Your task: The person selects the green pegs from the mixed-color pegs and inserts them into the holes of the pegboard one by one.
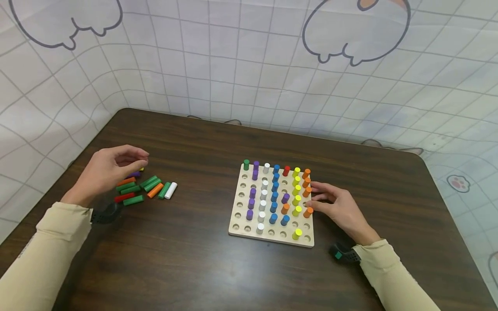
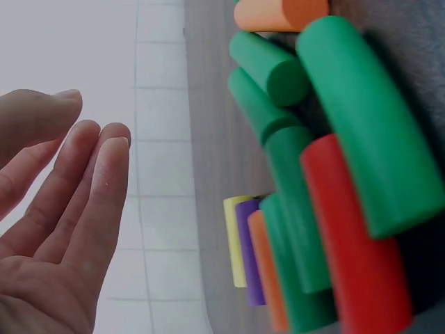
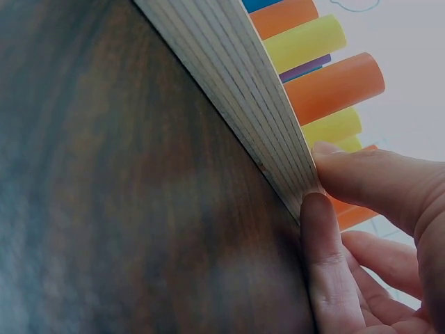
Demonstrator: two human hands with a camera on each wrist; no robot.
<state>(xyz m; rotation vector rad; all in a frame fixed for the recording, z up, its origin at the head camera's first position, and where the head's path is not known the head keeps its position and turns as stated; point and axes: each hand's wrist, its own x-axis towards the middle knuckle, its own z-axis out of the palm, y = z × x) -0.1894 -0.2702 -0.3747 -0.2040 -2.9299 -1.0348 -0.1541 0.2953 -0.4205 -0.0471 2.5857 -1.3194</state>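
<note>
My left hand (image 1: 103,170) hovers over a loose pile of coloured pegs, its fingers loosely bent with nothing visible between them. In the left wrist view, green pegs (image 2: 368,125) and a red peg (image 2: 354,236) lie beside a purple peg (image 2: 250,250) and a yellow peg (image 2: 235,242). A wooden pegboard (image 1: 241,185) carries upright pegs in coloured columns. With thumb and forefinger, my right hand (image 1: 340,211) holds the board's right edge near the orange pegs (image 1: 308,212). The thumb sits at the top edge; the forefinger lies against the side.
Both lie on a dark brown table (image 1: 175,259). A white peg (image 1: 170,190) lies at the right end of the loose pile. Behind the table hangs a white gridded cloth (image 1: 241,60). Several board holes show between the pegs.
</note>
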